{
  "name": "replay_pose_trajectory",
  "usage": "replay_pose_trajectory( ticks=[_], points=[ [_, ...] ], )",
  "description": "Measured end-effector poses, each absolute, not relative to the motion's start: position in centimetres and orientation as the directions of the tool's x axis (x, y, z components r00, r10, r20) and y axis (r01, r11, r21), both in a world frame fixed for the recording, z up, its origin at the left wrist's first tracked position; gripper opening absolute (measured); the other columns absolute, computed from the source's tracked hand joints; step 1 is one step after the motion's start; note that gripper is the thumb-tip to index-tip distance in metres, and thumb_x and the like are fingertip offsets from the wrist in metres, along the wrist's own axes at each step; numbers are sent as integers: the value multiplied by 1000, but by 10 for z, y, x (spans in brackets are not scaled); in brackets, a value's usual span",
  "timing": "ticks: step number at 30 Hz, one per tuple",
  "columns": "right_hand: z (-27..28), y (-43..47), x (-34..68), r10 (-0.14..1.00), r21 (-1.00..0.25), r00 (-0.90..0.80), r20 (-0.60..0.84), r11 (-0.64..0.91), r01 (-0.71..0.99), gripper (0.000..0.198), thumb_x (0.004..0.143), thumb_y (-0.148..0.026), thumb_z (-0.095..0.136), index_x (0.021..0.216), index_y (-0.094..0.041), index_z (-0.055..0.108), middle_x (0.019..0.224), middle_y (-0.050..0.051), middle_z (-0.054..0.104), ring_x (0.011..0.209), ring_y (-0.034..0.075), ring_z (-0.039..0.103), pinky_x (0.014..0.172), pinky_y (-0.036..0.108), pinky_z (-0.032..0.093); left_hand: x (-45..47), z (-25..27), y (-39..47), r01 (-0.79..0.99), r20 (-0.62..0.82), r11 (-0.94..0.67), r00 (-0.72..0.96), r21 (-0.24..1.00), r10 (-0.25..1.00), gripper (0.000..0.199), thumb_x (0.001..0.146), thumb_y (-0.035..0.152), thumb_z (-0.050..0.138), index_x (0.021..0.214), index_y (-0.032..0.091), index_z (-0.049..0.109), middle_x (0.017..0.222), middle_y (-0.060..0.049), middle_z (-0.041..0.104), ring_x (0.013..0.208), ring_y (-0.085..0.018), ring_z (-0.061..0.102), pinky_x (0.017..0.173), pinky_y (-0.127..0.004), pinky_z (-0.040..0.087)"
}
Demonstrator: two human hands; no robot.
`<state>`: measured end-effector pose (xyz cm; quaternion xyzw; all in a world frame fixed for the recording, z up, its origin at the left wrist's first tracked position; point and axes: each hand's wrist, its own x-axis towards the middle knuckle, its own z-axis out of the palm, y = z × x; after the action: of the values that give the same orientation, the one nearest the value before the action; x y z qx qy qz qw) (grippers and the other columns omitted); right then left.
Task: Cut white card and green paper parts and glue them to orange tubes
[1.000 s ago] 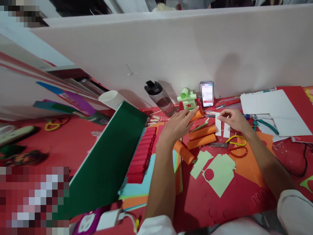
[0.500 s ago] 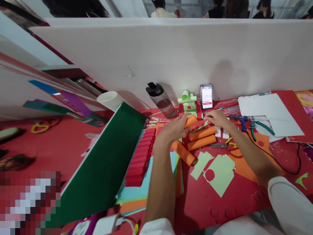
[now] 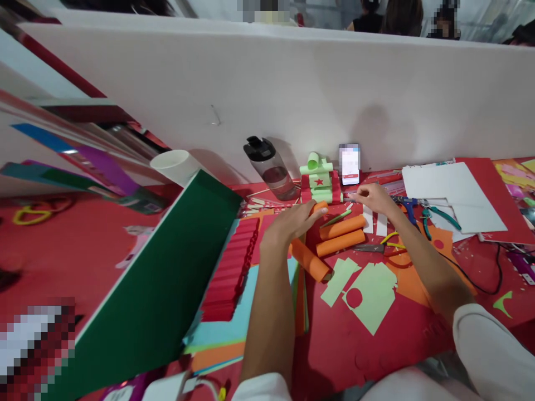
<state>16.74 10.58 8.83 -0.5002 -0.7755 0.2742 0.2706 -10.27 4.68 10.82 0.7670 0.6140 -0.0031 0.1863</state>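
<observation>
My left hand [image 3: 290,224] is closed around an orange paper roll [image 3: 320,206], much of it hidden by the hand. My right hand [image 3: 373,199] is pinched at the foot of a light-green and red paper model [image 3: 320,181] with a red star; whatever its fingertips hold is too small to make out. Below the hands lie two orange paper tubes [image 3: 340,243], with a thin green stick [image 3: 335,218] by the upper one. Another orange tube [image 3: 310,260] slants beside my left wrist. Scissors [image 3: 371,248] rest right of the tubes.
A dark-lidded bottle [image 3: 276,172] and a phone [image 3: 350,164] stand by the white partition [image 3: 292,89]. A green board [image 3: 159,289] leans at left beside folded red paper [image 3: 232,267]. Pliers [image 3: 443,216], a blue glue gun [image 3: 409,207] and cut green paper [image 3: 371,295] lie at right.
My left hand has tilted lower over the orange roll, which shows less now. My right fingertips have drawn together in a pinch. The whole view has shifted slightly.
</observation>
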Motion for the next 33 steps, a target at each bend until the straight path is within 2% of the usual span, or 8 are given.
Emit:
replay_pose_trajectory(
  ticks=[3, 7, 11, 17, 22, 26, 29, 33],
  points=[
    [80, 109, 161, 901, -718, -392, 184, 396, 572, 38, 87, -50, 67, 66, -18, 63, 67, 1, 65, 65, 15, 55, 65, 28, 35, -105, 108, 47, 952, -291, -133, 214, 275, 933, 60, 103, 64, 22, 126, 22, 60, 124, -17, 73, 114, -36, 69, 93, -43, 50],
    [70, 114, 152, 897, -726, -415, 150, 385, 570, 28, 87, -39, 67, 70, -18, 67, 69, 2, 69, 65, 15, 57, 65, 28, 37, -110, 106, 48, 972, -333, -106, 173, 209, 927, 46, 103, 53, 40, 132, 22, 58, 130, -17, 72, 118, -36, 69, 94, -42, 52],
    [65, 117, 153, 881, -740, -455, 129, 390, 547, 17, 89, -28, 63, 79, -18, 73, 82, 5, 77, 76, 18, 65, 72, 28, 43, -114, 100, 50, 974, -268, -144, 188, 176, 945, 40, 101, 37, 50, 137, 22, 57, 133, -18, 70, 121, -36, 68, 96, -44, 52],
    [66, 111, 158, 912, -797, -404, 67, 293, 529, 17, 81, -34, 73, 76, -18, 72, 81, 6, 77, 73, 18, 66, 68, 28, 43, -115, 89, 53, 981, -215, -158, 180, 116, 960, 38, 95, 22, 57, 133, 22, 60, 132, -20, 70, 124, -37, 67, 99, -46, 52],
    [70, 107, 154, 889, -712, -451, 75, 364, 600, 42, 87, -51, 68, 62, -20, 53, 61, -2, 57, 59, 12, 47, 59, 28, 30, -118, 79, 56, 981, -251, -145, 175, 132, 952, 41, 92, 22, 59, 132, 21, 62, 137, -19, 69, 123, -37, 67, 100, -47, 52],
    [71, 109, 151, 886, -615, -456, 86, 407, 676, 44, 90, -37, 60, 58, -22, 36, 55, -5, 35, 56, 12, 32, 58, 30, 22, -120, 76, 58, 982, -258, -140, 169, 128, 951, 42, 92, 26, 58, 134, 22, 62, 136, -19, 69, 122, -36, 68, 99, -47, 52],
    [71, 112, 151, 882, -616, -460, 105, 421, 666, 23, 81, -21, 61, 66, -22, 43, 61, -5, 44, 61, 13, 39, 61, 28, 25, -119, 78, 57, 981, -260, -142, 173, 134, 950, 43, 92, 26, 58, 135, 21, 62, 136, -19, 69, 123, -37, 68, 99, -46, 52],
    [74, 114, 154, 876, -633, -477, 73, 411, 657, 4, 82, -19, 60, 86, -21, 59, 69, -2, 62, 67, 16, 54, 66, 26, 35, -118, 79, 57, 981, -270, -138, 171, 136, 947, 45, 93, 28, 58, 137, 21, 60, 139, -18, 68, 126, -36, 66, 101, -45, 51]
  ],
)
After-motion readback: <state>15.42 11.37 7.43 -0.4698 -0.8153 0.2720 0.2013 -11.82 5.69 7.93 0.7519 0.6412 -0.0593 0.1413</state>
